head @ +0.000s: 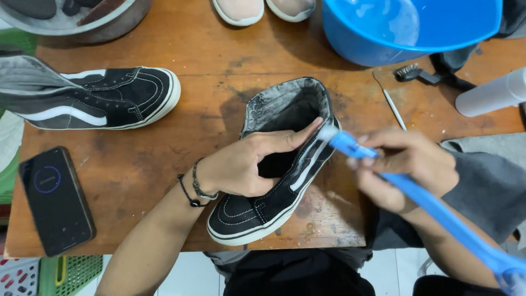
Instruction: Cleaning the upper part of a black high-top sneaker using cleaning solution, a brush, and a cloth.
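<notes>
On the wooden bench (164,164), the left hand (246,164) clasps a black shoe (274,181); the right hand (408,167) pinches a blue brush (438,214). Hard strokes could tip the shoe, or flick foam onto the nearby phone (55,200)

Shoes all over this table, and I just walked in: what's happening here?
A person is scrubbing a black high-top sneaker on a wooden table. The left hand steadies it, and the right hand works a blue brush against its upper side. The matching sneaker lies left, a blue basin behind.
</notes>
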